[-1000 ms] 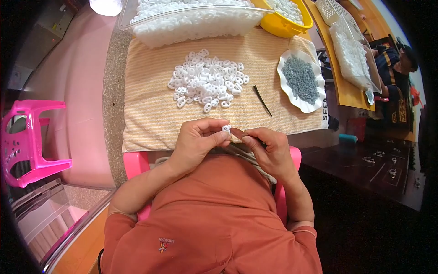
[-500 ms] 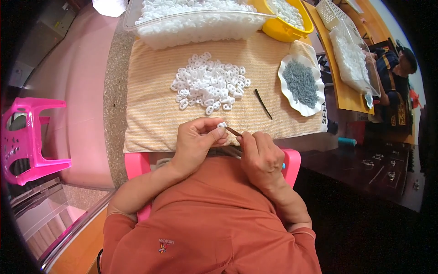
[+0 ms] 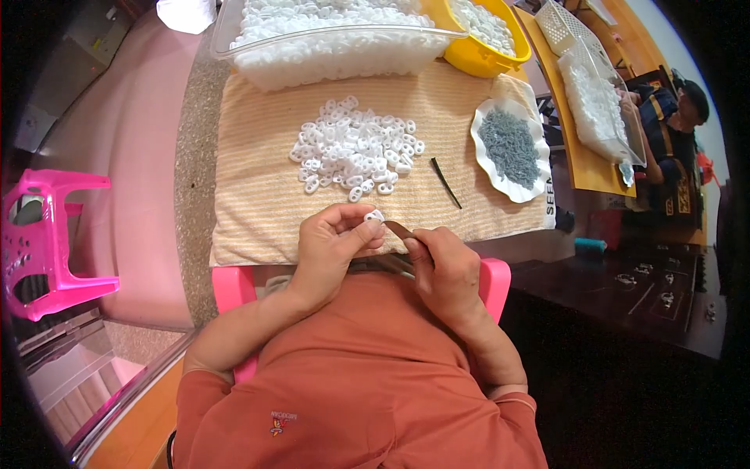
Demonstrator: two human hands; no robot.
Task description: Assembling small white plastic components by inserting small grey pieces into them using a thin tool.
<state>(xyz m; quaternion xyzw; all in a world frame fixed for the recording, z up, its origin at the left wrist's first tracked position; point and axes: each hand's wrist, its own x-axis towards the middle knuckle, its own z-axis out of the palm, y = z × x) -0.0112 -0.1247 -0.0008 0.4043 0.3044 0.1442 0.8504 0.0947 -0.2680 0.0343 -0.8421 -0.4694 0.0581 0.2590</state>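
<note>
A small white plastic piece with oval holes (image 3: 375, 216) is pinched between the thumb and fingers of my left hand (image 3: 328, 246). My right hand (image 3: 447, 270) is closed around a thin, dark brown blade-like tool (image 3: 399, 230); its tip meets or almost meets the piece's right side. Both hands are over the near edge of a striped cream cloth (image 3: 254, 180). Just beyond them lies a pile of similar white pieces (image 3: 351, 148). To the right of the pile is a slim black strip (image 3: 446, 183). The handle end of the tool is hidden in my right fist.
A scalloped white plate (image 3: 485, 169) holds many small grey pieces (image 3: 512, 148). Along the far edge stand a clear tub (image 3: 336, 69) of white pieces and a yellow basin (image 3: 486, 64). A pink stool (image 3: 58, 234) is on the left; a person (image 3: 673, 117) sits at the far right.
The blade-like tool has turned slightly in my right hand, showing a broader side. Both hands keep their grips. The whole view has shifted a little.
</note>
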